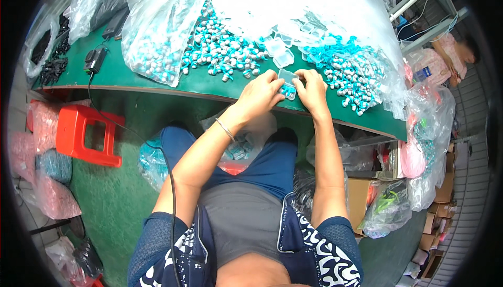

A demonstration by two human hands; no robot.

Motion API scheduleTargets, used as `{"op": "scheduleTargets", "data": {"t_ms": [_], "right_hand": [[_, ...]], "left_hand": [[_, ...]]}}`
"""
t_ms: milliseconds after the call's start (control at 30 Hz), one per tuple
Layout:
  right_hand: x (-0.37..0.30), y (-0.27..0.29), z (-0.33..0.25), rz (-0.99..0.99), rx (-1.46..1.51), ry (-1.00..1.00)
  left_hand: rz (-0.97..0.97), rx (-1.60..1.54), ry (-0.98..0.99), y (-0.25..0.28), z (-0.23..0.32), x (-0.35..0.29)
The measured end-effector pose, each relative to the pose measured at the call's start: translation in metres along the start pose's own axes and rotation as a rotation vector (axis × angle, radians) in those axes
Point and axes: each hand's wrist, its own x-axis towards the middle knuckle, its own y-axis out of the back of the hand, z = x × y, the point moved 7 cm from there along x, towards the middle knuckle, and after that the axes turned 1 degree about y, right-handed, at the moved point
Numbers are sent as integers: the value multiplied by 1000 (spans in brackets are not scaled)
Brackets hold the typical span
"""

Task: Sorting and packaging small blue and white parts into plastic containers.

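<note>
Over the front edge of the green table (209, 87), both my hands hold a small clear hinged plastic case (287, 77) with its lid raised. My left hand (260, 94) pinches its left side, and my right hand (313, 90) grips its right side. Small blue-and-grey pieces (287, 91) lie inside the case; their exact kind is too small to tell. Just beyond my hands is another clear case (280, 51), lying open. A heap of blue-and-grey pieces (225, 48) spreads to the left, and a second heap (352, 72) with blue strands lies to the right.
A large clear bag (157, 35) of similar pieces rests on the table's left part. A cable (131, 129) runs from a black adapter (95, 59) down past my left arm. A red stool (86, 136) stands at left. Filled bags (387, 208) are at right, and another person (445, 59) is beyond.
</note>
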Motion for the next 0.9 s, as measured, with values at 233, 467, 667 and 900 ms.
{"op": "scheduleTargets", "data": {"t_ms": [233, 467, 667, 900], "right_hand": [[-8, 18, -21, 193, 307, 110], [-23, 22, -34, 256, 296, 241], [-29, 24, -37, 246, 323, 262], [-45, 23, -45, 171, 250, 326]], "left_hand": [[34, -64, 33, 4, -1, -1], [69, -87, 25, 4, -3, -2], [91, -153, 68, 3, -9, -2], [26, -40, 4, 4, 3, 3]]}}
